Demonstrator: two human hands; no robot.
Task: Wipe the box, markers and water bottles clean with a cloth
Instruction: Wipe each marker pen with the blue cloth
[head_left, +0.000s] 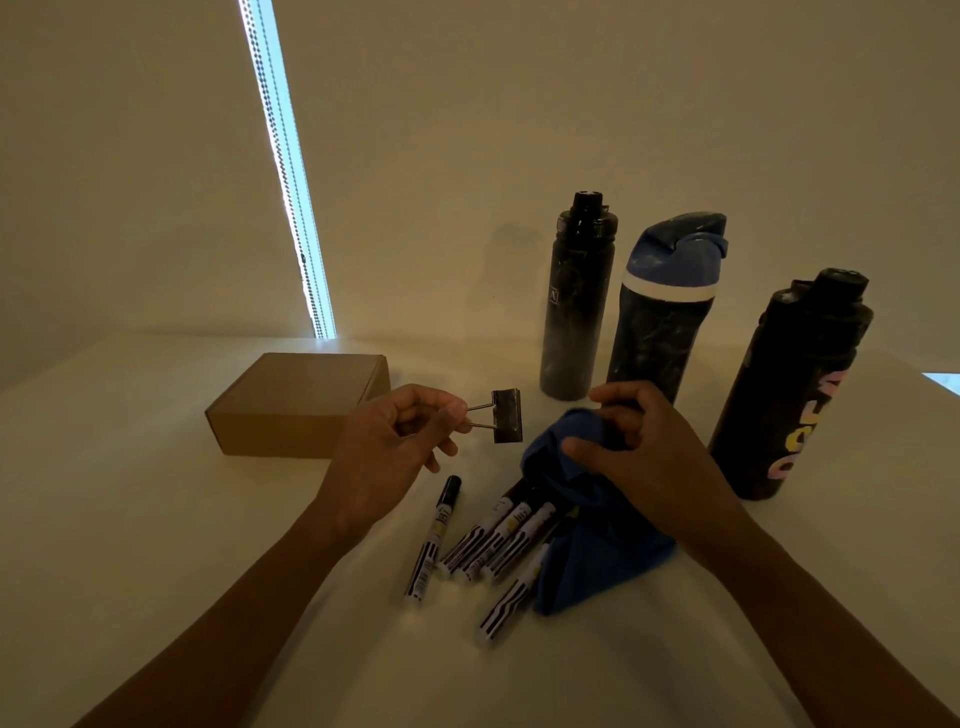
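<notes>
A binder clip (506, 415) is pinched by the left hand (395, 441) and a cloth (587, 519) gripped by the right hand (639, 447), with 5 markers (488, 540) seen between them, the box (298, 402) beside the left, 3 bottles (576, 296) beyond the right.

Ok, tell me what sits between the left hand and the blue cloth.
In the head view, a black binder clip hangs there, pinched by its wire handles in the left hand; the right hand grips the blue cloth.

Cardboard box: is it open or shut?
Shut. The cardboard box lies flat on the table, its lid folded down flush.
</notes>
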